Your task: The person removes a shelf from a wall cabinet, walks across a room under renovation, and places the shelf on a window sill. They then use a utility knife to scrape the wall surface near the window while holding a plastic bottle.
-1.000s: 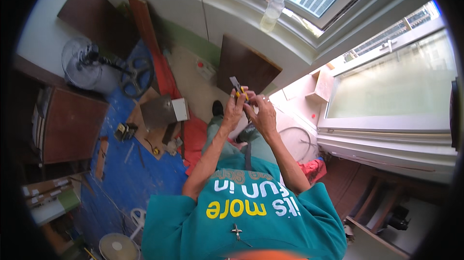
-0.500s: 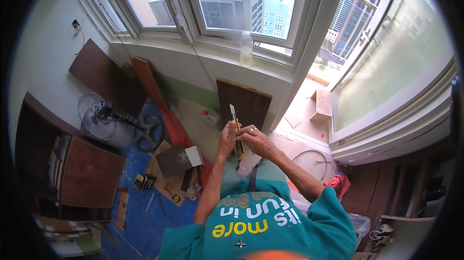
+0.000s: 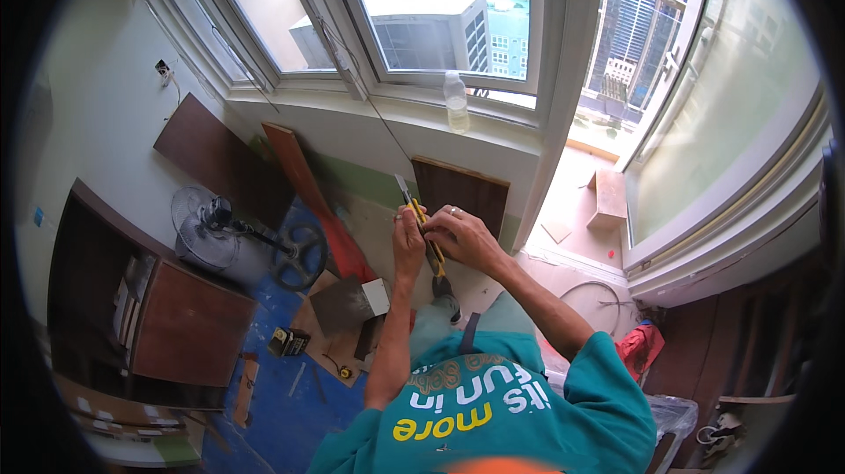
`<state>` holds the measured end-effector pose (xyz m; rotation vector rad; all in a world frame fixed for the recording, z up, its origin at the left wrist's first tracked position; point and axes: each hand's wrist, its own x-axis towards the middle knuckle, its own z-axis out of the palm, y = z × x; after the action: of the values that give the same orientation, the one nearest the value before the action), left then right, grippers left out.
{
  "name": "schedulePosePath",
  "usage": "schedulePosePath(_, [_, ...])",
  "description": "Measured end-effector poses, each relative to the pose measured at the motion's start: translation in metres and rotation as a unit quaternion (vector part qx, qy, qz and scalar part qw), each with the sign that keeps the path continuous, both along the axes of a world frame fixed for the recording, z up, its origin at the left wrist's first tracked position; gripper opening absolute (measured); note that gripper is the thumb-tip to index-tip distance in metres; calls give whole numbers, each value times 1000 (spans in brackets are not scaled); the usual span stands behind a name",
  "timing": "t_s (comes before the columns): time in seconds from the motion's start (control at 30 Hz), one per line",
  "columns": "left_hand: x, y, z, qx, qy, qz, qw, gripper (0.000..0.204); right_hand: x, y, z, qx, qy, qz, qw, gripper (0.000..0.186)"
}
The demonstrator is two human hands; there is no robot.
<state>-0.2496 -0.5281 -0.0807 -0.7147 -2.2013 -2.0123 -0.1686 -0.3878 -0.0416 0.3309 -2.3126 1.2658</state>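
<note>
A yellow and black utility knife (image 3: 435, 254) is held in front of my chest, its silver blade pointing up, away from me and slightly left. My left hand (image 3: 407, 243) is closed around its upper part, just below the blade. From the right side, my right hand (image 3: 465, 236) closes on the knife's body, with fingers bent and a ring showing. The fingertips of both hands meet at the knife and partly cover it. Below the hands, the lower end of the knife shows above my foot. A dark brown board (image 3: 460, 203) leans on the wall beyond.
A bottle (image 3: 456, 104) stands on the windowsill. To the left are a fan (image 3: 209, 220), a brown cabinet (image 3: 198, 323), a small black and yellow box (image 3: 288, 342) and wood offcuts on a blue floor sheet (image 3: 290, 404). A glazed door (image 3: 717, 104) stands open at right.
The view has shifted, so the room sits lower and further right. The knife leans more to the left than before. Both hands still hold it.
</note>
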Motion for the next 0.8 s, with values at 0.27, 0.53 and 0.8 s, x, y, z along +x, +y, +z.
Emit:
schedulePosePath(0.27, [8,14,11,35,-38,-32,998,50,9,6,3,8,124,-14,992,16])
schedulePosePath(0.53, [26,31,39,35,-155,-125,979,52,9,40,19,58,215,-28,974,35])
schedulePosePath(0.8, [43,45,53,36,9,-105,994,49,18,43,23,37,163,-71,983,23])
